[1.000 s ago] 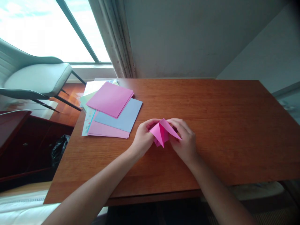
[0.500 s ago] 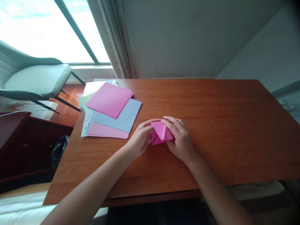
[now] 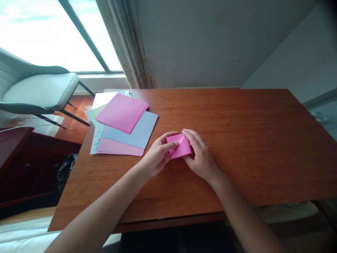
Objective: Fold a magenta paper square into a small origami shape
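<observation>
A small folded pink paper (image 3: 180,147) lies pressed nearly flat on the wooden table (image 3: 250,140). My left hand (image 3: 158,156) grips its left edge, thumb on top and fingers curled beneath. My right hand (image 3: 200,156) holds the paper's right side, with fingers bent over the top edge. Both hands rest on the tabletop near its middle.
A fanned pile of coloured sheets (image 3: 123,124), pink, light blue and patterned, lies at the table's left rear. A grey chair (image 3: 39,91) stands by the window to the left. A dark low cabinet (image 3: 15,154) and a black bag (image 3: 65,167) sit beside the table.
The pink paper stood open as a raised pointed shape a second ago; both hands have folded it down flat and moved slightly up the table.
</observation>
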Available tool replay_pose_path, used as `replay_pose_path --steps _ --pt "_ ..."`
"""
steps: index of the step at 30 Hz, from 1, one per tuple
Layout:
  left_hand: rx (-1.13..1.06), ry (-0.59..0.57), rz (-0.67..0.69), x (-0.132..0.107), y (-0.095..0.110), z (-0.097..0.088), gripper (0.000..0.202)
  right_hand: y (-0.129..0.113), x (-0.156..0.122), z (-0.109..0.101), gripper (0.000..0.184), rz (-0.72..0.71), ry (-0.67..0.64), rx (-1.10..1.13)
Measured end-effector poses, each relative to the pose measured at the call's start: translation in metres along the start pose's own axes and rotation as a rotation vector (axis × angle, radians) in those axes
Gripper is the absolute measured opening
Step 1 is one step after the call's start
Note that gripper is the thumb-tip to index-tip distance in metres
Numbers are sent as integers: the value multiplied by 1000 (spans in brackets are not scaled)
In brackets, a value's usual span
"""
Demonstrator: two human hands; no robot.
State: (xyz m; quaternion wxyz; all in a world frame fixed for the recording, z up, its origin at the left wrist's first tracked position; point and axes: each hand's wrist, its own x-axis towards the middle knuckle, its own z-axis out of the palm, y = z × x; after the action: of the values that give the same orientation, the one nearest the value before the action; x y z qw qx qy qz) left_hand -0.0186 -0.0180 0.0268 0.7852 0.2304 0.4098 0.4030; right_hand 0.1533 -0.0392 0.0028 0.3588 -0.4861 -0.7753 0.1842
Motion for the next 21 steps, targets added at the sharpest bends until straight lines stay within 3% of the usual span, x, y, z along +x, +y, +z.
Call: replay_pose_path --steps 12,21 --pt "119 -107 -6 -4 1 3 47 -2 -1 -3 60 8 -38 20" --pt "146 -25 -2 -2 0 3 50 -3 2 -2 53 71 60 92"
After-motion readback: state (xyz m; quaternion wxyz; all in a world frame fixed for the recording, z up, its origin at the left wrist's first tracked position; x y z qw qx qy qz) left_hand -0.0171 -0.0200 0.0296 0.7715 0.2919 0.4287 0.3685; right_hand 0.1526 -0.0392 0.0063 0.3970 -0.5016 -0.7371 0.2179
